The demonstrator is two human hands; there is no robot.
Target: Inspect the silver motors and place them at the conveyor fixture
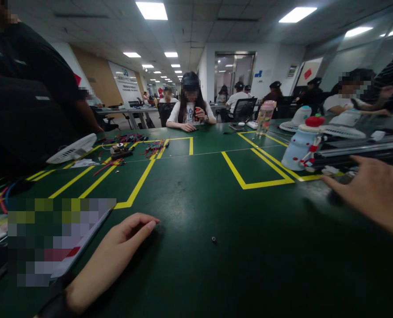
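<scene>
Green bench (189,278), small ring-shaped part (213,239) lying loose between the hands, touching neither. Left hand (133,234): thumb and forefinger tips together, nothing visible between them. Right hand (375,187): thumb and forefinger spread wide, nothing visible in the gap, near the dark bars (355,150) and just right of the light-blue bottle (297,148); can't tell if it touches the bars. Reads as a right-side reach. Gripping there would need thumb and fingers closed; the ring-shaped part would need a fine fingertip pinch.
</scene>
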